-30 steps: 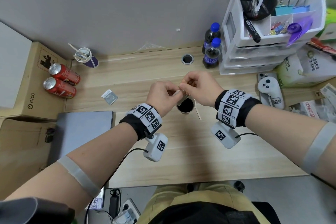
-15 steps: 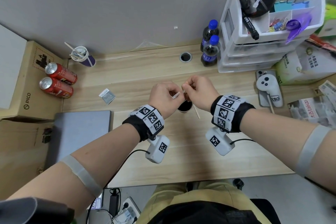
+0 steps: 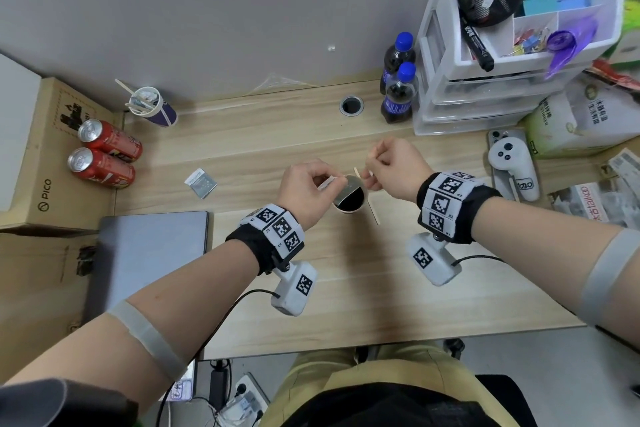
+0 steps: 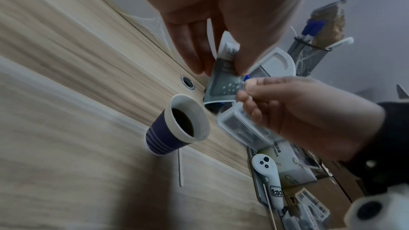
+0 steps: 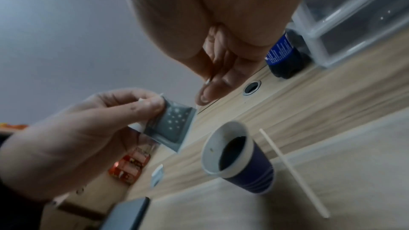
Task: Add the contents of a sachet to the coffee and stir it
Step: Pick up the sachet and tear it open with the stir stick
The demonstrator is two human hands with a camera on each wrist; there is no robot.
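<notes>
Since a moment ago the hands have drawn apart, and the right hand now sits a little beyond and beside the left hand.

Left hand pinches the grey sachet by its upper end, holding it tilted just above the rim of the coffee cup, probably so the contents fall straight in. Right hand is curled, pinching what looks like the torn-off strip, though the blur makes that uncertain. Coffee is dark and, by my reading, nothing has been poured yet. A wooden stirrer lies on the desk beside the cup, below the right hand, ready for stirring.
</notes>
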